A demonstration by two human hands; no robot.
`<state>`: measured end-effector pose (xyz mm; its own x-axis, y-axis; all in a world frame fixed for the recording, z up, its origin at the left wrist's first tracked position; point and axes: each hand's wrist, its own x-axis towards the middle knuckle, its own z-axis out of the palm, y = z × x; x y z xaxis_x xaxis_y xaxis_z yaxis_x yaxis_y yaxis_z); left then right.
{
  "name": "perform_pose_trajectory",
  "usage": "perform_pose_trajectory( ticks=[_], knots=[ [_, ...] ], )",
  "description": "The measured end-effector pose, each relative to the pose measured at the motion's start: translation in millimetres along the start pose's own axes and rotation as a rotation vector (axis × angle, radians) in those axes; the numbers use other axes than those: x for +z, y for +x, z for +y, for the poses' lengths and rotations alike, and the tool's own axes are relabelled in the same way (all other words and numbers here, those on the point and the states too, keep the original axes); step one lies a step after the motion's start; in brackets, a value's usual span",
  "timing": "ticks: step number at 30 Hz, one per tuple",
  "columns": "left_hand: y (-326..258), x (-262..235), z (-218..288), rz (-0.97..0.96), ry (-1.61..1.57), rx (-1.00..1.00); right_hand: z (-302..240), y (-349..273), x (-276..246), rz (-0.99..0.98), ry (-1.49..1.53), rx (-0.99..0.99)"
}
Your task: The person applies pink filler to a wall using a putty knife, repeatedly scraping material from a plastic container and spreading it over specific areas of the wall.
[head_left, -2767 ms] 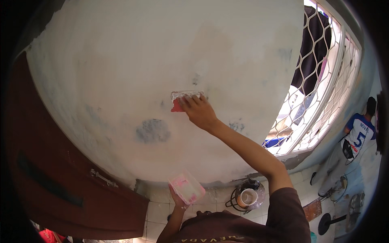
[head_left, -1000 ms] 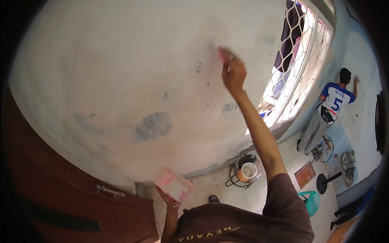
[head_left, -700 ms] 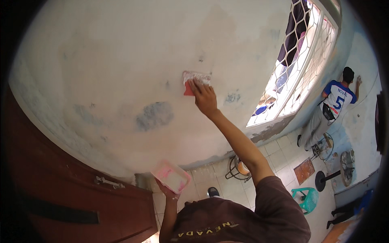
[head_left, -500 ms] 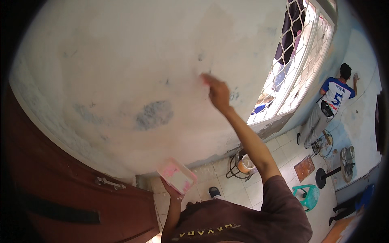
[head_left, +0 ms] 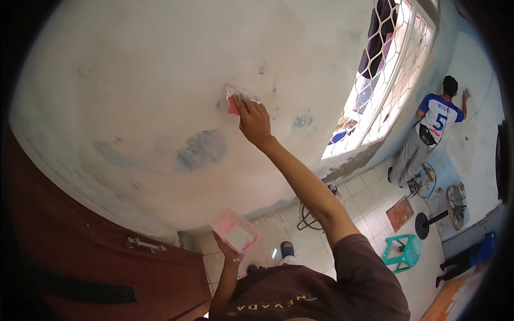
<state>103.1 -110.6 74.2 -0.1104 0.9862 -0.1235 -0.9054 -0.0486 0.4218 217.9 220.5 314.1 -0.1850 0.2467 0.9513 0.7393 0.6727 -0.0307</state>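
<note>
My right hand is closed on a red putty scraper and presses it to the pale, patchy wall. Fresh white putty shows along the scraper's edge. Below and to the left of the scraper is a dark grey-blue patch on the wall, and a smaller one lies to its right. Low beside the wall, my left hand grips a pink plastic tray from below at its near left side. White putty lies inside the tray, and its walls are smeared.
A brown door with a metal handle stands at left. On the right are a grilled window, a person working at another wall, a green stool and a fan. Another person is partly visible lower right.
My right hand has moved left and slightly down, and now has the scraper against the wall, with white putty showing there. My left hand still holds the tray in nearly the same place.
</note>
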Motion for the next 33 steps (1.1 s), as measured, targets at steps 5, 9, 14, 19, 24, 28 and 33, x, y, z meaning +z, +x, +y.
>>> perform_pose_trajectory(
  ticks=[5, 9, 14, 19, 24, 28, 33],
  knots=[
    [10.4, -44.6, -8.2, 0.084, 0.060, 0.034, 63.9, 18.3, -39.5, 0.207, 0.105, 0.101],
    [2.2, -29.4, 0.3, 0.077, -0.109, -0.013, 144.5, 141.8, -98.9, 0.474, 0.043, 0.301],
    [-4.6, -24.2, 16.5, 0.114, -0.051, 0.178, 82.2, 92.8, -18.3, 0.209, -0.129, 0.275],
    [6.4, -15.7, -3.4, 0.109, -0.053, 0.126, -4.7, -41.2, 17.6, -0.099, 0.064, 0.053],
    [11.7, 33.7, -34.2, 0.089, 0.009, 0.249, 38.9, -31.1, -24.5, -0.135, 0.306, -0.044],
    [9.8, 37.0, -67.4, 0.079, -0.066, 0.210, 157.0, 115.3, -114.1, 0.385, 0.057, 0.084],
    [6.1, 62.0, -104.5, 0.087, 0.020, 0.248, 184.1, 107.6, -70.4, 0.165, -0.212, 0.036]
  ],
)
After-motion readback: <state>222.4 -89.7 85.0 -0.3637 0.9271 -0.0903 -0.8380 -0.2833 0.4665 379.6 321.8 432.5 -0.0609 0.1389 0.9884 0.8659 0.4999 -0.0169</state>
